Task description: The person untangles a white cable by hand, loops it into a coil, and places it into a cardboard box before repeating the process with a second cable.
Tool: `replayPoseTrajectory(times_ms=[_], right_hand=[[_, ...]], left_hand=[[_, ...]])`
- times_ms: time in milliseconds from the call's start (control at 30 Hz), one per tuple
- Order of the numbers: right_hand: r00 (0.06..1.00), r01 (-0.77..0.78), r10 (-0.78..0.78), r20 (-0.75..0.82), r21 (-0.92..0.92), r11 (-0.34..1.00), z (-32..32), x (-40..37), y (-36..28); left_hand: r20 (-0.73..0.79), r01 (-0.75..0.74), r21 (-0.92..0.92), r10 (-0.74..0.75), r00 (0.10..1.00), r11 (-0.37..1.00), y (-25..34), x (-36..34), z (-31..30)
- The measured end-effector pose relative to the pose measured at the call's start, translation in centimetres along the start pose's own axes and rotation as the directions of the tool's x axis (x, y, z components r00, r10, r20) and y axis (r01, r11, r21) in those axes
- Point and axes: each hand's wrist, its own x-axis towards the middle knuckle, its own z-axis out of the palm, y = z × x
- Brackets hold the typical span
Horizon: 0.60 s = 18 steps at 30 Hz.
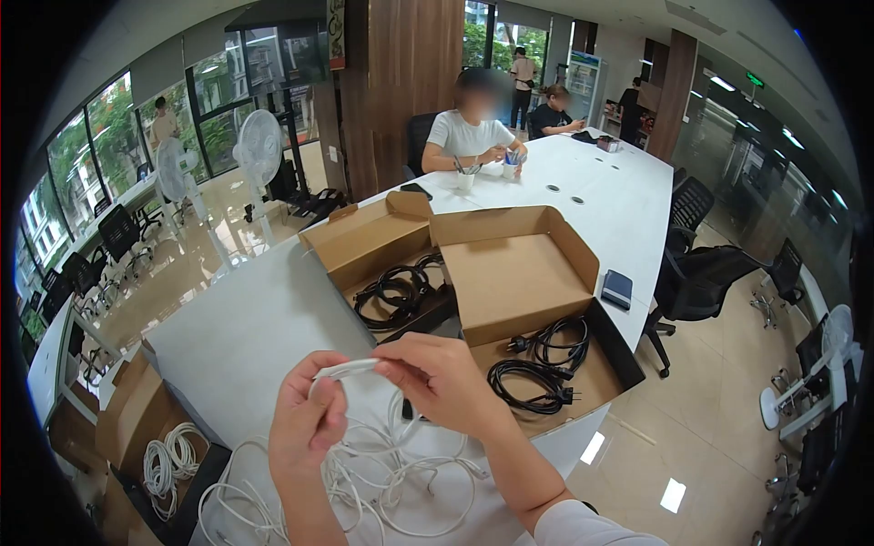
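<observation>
Both raised above near table (246,328) edge, wrists bent inward: left hand (308,426) fist-curled, right hand (439,375) pinching, each gripping the white cable (347,369) spanning between them, over tangle (401,473).

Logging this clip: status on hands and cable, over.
Left hand and right hand both pinching one white cable. Loose white cables piled beneath. Open boxes of black cables behind.
</observation>
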Motion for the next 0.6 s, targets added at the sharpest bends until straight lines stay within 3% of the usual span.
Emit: replayPoseTrajectory(times_ms=[100,167,233,333,433,467,600], right_hand=[[0.974,-0.218,0.197,0.117,0.213,0.952,0.2,-0.2,-0.2],[0.963,-0.252,0.218,0.162,0.234,0.939,0.3,-0.4,-0.1],[0.894,-0.422,0.336,0.295,0.308,0.853,0.3,-0.4,0.0],[0.897,-0.436,0.300,0.323,0.543,0.718,0.8,-0.6,0.4],[0.873,-0.485,0.304,0.381,0.604,0.633,0.3,-0.6,0.6],[0.893,-0.445,0.293,0.341,0.583,0.680,0.2,-0.6,0.8],[0.932,-0.362,0.278,0.234,0.526,0.770,-0.4,-0.5,0.2]], left_hand=[[-0.045,-0.118,-0.013,0.117,0.992,0.993,-0.3,0.0,0.1],[-0.173,-0.129,-0.051,0.119,0.978,0.990,-0.4,-0.3,0.2],[-0.249,-0.160,-0.031,0.148,0.957,0.987,-0.8,-0.2,-0.4],[-0.179,-0.180,0.020,0.181,0.967,0.983,-0.5,-0.4,-0.1],[-0.143,-0.192,0.169,0.216,0.966,0.967,-0.4,-0.2,1.2],[-0.209,-0.213,0.267,0.272,0.939,0.940,-0.7,-0.1,2.3],[0.005,-0.175,0.370,0.187,0.982,0.913,-1.9,-0.1,-0.7]])
